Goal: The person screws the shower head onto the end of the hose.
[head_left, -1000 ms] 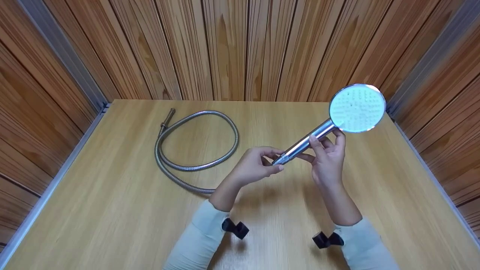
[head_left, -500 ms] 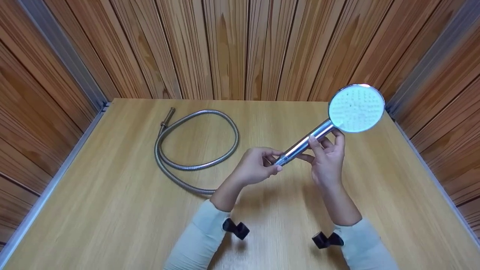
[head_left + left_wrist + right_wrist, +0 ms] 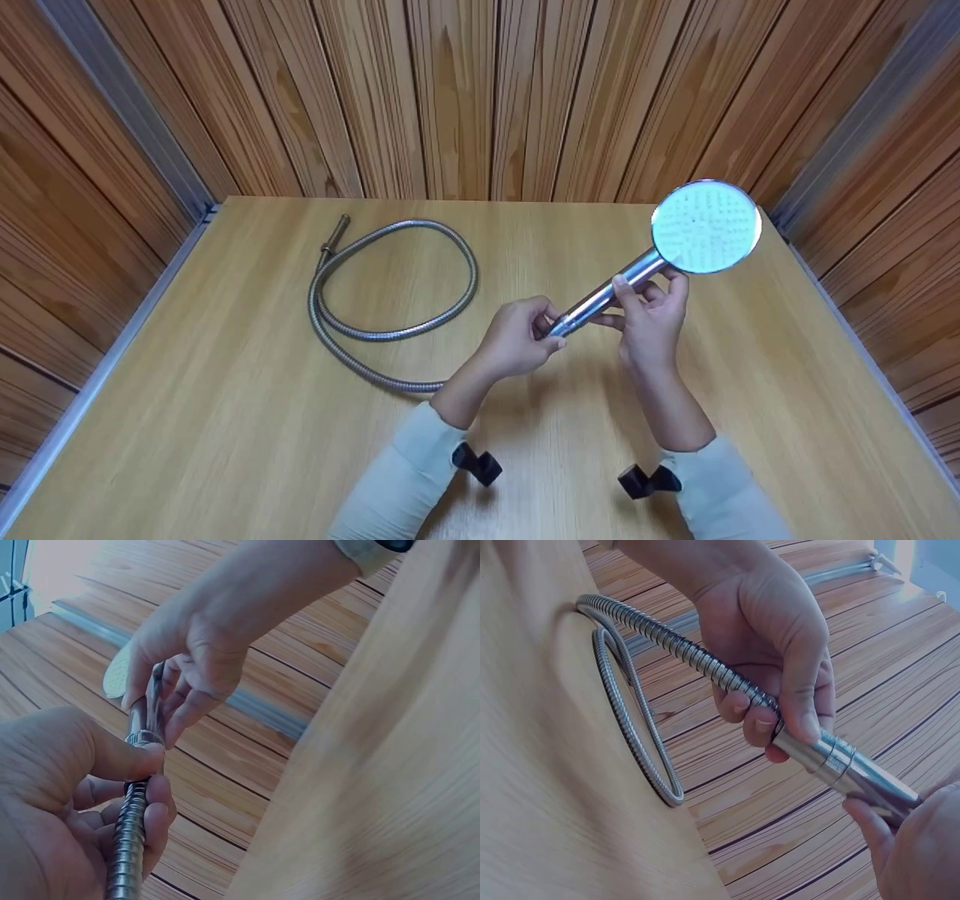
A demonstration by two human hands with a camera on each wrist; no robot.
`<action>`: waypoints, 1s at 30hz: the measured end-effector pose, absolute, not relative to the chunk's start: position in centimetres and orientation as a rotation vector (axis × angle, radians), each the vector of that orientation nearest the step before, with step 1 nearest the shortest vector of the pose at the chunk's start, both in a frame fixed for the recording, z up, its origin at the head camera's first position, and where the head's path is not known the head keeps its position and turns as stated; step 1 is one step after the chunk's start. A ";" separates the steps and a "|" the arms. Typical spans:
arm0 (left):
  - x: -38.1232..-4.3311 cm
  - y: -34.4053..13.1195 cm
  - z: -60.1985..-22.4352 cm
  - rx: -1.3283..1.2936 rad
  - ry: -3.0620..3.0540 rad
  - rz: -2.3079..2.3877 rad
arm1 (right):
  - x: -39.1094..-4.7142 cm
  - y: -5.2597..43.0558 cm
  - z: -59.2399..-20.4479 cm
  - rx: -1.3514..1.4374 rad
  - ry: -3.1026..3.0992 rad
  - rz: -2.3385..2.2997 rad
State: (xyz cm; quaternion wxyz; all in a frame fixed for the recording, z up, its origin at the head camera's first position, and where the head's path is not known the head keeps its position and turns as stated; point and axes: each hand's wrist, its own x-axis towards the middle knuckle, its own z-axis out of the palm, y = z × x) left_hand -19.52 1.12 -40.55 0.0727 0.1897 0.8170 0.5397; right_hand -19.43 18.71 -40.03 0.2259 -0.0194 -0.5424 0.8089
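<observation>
My right hand (image 3: 652, 322) grips the chrome handle of a shower head (image 3: 706, 226), its round pale face tilted up at the right above the table. At the handle's lower end, my left hand (image 3: 517, 336) pinches the metal end fitting of a ribbed shower hose (image 3: 697, 656). In the right wrist view the fitting (image 3: 799, 746) meets the handle in line; how far it is threaded on cannot be told. From the left palm the hose runs down to the table.
The hose's loop (image 3: 471, 281) lies on the wooden table (image 3: 225, 420) left of the hands, its free end (image 3: 343, 225) toward the back. Wood-plank walls (image 3: 457, 97) enclose the back and sides.
The shower head has dipped slightly and shifted a little left, with both hands moving along. My left hand sits slightly lower, still pinching the fitting.
</observation>
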 end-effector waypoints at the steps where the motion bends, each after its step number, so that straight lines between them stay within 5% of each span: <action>1: -19.5 1.2 -40.7 0.560 2.461 1.615 | -19.4 18.7 -40.1 -0.076 -1.502 2.224; 19: -19.9 1.4 -41.7 0.305 2.370 1.747 | -19.7 18.3 -41.3 -0.026 -1.629 2.082; 30: -20.2 0.7 -42.0 0.581 2.390 1.819 | -20.1 19.0 -41.2 -0.064 -1.439 2.127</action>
